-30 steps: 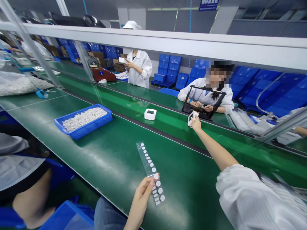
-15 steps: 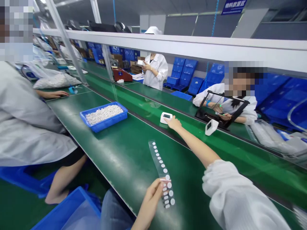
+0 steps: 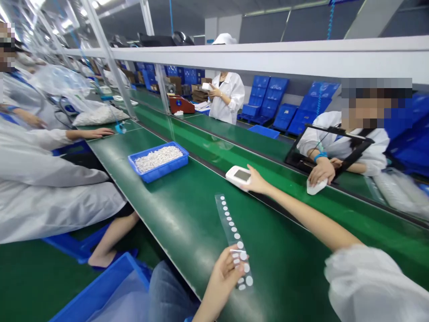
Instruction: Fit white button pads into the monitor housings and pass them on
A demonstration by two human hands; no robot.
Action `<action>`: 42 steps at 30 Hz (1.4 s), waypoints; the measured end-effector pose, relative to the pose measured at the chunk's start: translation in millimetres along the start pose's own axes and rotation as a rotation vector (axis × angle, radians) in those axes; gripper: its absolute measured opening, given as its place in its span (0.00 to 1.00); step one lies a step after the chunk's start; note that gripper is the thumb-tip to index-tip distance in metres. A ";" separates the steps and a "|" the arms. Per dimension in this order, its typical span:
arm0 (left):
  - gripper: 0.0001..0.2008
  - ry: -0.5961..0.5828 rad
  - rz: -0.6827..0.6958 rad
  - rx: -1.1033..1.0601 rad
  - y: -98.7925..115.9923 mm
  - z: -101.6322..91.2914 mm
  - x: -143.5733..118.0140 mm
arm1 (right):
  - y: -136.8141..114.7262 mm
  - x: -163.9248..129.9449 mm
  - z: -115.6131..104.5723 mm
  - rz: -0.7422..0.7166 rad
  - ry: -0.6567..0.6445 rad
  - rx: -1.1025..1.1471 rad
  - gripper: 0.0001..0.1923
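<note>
My left hand (image 3: 225,278) pinches a clear strip of round white stickers (image 3: 229,219) near its lower end; the strip's far part reaches out over the green table (image 3: 174,214). Farther out, my right hand (image 3: 257,180) grips a white device with a grey screen (image 3: 238,175) by its right end. That device is tilted, screen toward me, above the near edge of the green conveyor belt (image 3: 208,150). Part of the right hand's grip is hidden behind the device.
A blue tray (image 3: 161,171) of small white parts stands at the back left of the table. Across the belt, a co-worker's hand (image 3: 321,172) rests on another white device (image 3: 317,187) beside a black frame (image 3: 295,154). A blue bin (image 3: 100,290) is at lower left.
My right hand has picked up the white device from the belt and drawn it nearer. The co-worker across has reached onto the second device. My left hand still pinches the sticker strip.
</note>
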State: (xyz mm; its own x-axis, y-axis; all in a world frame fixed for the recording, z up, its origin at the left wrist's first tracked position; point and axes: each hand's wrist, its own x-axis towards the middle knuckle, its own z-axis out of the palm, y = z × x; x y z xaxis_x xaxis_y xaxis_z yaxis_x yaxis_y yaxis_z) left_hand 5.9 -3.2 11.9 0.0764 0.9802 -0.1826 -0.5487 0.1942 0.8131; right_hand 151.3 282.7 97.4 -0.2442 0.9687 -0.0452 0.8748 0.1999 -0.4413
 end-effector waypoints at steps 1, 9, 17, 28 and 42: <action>0.26 0.049 0.013 -0.017 -0.1 -0.3 -0.2 | 11.5 -25.6 -1.4 -0.186 -0.038 0.040 0.60; 0.25 0.199 -0.011 0.050 6.5 -11.5 -1.4 | 52.5 -168.1 -30.2 -0.652 -0.500 -0.322 0.53; 0.25 -0.061 -0.119 0.073 18.9 -4.7 -4.0 | 31.8 -158.6 -0.7 -0.896 -0.149 -0.362 0.33; 0.10 -0.107 -0.055 0.145 15.6 -0.3 -2.8 | -22.8 -236.2 63.5 -0.555 0.109 0.463 0.05; 0.12 0.128 0.114 0.308 13.6 -2.5 -4.9 | -42.4 -243.8 74.6 -0.507 0.156 0.528 0.06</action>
State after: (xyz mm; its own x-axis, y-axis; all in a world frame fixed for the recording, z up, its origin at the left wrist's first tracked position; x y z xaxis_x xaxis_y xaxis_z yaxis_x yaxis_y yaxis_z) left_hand -4.0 -5.4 22.4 -0.0868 0.9873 -0.1334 -0.2692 0.1056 0.9573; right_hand 142.5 27.0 60.2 -0.4670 0.7943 0.3885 0.3440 0.5680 -0.7477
